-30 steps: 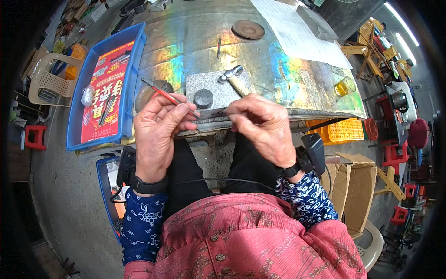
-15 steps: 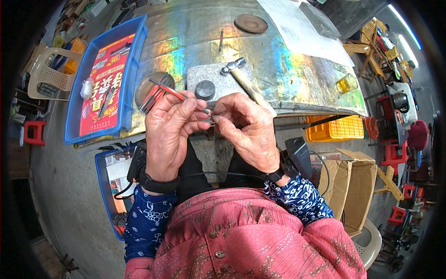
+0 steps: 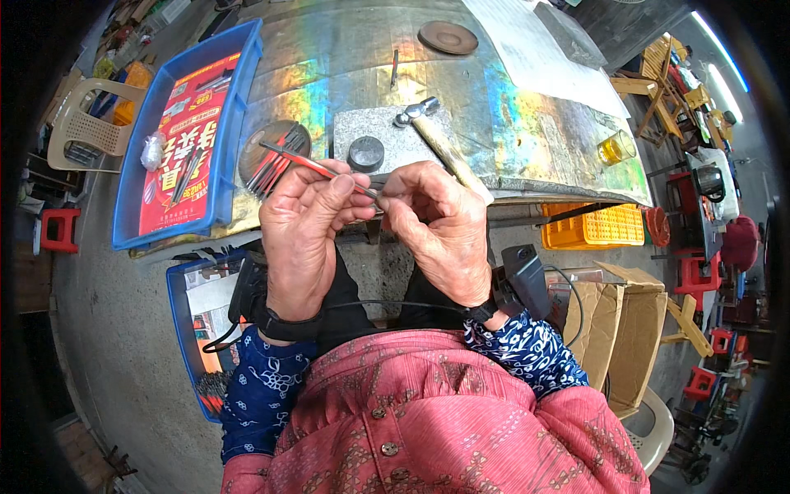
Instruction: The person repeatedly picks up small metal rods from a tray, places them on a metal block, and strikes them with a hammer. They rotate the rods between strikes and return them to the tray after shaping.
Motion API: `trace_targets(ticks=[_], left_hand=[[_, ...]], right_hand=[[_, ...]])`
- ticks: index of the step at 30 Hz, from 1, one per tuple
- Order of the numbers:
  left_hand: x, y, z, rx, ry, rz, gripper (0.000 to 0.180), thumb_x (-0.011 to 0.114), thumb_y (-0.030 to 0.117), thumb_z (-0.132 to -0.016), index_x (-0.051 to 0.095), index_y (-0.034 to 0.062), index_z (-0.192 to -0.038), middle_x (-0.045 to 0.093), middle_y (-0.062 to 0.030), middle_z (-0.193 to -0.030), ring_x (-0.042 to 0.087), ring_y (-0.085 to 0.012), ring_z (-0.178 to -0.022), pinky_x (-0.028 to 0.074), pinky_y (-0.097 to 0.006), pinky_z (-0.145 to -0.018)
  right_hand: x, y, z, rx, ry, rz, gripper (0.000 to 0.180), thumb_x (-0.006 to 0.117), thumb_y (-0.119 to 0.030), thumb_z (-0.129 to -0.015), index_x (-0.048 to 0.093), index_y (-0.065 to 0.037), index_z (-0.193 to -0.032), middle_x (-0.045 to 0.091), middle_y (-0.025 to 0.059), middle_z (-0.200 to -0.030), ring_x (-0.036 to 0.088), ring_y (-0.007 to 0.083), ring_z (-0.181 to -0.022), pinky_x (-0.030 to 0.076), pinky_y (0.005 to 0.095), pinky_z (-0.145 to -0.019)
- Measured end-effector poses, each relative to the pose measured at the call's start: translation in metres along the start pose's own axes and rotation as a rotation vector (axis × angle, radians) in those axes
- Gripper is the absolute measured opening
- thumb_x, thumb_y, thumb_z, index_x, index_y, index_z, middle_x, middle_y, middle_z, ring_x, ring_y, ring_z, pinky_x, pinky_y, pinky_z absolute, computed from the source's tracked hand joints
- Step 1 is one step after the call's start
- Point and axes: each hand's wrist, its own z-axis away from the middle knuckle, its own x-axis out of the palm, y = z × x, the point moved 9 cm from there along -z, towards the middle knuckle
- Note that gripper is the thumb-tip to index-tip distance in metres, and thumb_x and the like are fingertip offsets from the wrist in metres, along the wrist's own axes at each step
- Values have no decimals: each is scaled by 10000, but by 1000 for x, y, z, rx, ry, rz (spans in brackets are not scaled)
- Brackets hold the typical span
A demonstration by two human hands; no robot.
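A thin red rod with dark ends (image 3: 317,167) slants between my two hands over the table's near edge. My left hand (image 3: 303,222) is closed on it, thumb and fingers pinching its middle. The fingertips of my right hand (image 3: 436,224) are pinched together at its lower right end; the tip is partly hidden there. Just beyond my left hand, a round brown dish (image 3: 298,137) bears several similar red and black rods (image 3: 267,171). A grey stone slab (image 3: 350,123) lies past my hands, carrying a round dark block (image 3: 365,154) and a hammer with a wooden handle (image 3: 447,152).
A blue tray (image 3: 123,235) lined with red printed sheet stands at the table's left. Farther back are a brown dish (image 3: 448,37) and a small dark rod (image 3: 394,68). A glass of yellow liquid (image 3: 615,148) stands right. Below are a yellow crate (image 3: 594,226) and cardboard box (image 3: 629,337).
Both hands keep their pinching grips and have shifted very slightly to the right. The rod's tilt has changed a little, and its lower end sits closer in the right fingertips.
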Motion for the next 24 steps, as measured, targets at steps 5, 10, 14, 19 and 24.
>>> trace_targets(ticks=[5,10,14,19,24], left_hand=[[-2,-4,1,-17,5,40,166,589,54,-938,573,-13,-1089,678,-149,-964,687,-181,-794,600,-301,-721],[-7,-9,3,-41,52,57,144,622,71,-923,588,-12,-1036,685,-142,-922,678,-170,-757,587,-286,-695],[-7,-9,3,-27,63,8,141,618,65,-925,586,-13,-1038,684,-143,-919,677,-165,-752,586,-282,-692],[-7,-6,-3,11,70,-24,133,610,62,-929,581,-13,-1035,681,-139,-910,676,-165,-748,585,-270,-679],[-8,-5,-13,16,61,-31,141,603,68,-935,571,-5,-1051,674,-136,-908,676,-174,-748,586,-275,-672]], right_hand=[[-1,-2,3,-43,22,104,173,664,26,-807,599,14,-966,617,116,-795,617,191,-678,491,283,-613],[-1,-11,5,-166,-7,320,52,657,-14,-861,621,12,-888,576,37,-712,547,90,-605,440,235,-554],[3,-10,3,-171,-9,348,50,650,-27,-867,618,11,-873,573,52,-697,525,99,-582,431,247,-540],[5,-4,-2,-130,30,344,49,647,-20,-867,611,13,-864,576,53,-699,524,93,-584,430,245,-535],[6,-10,-10,-244,44,444,67,673,-34,-853,626,2,-883,613,97,-723,583,187,-592,464,290,-550]])
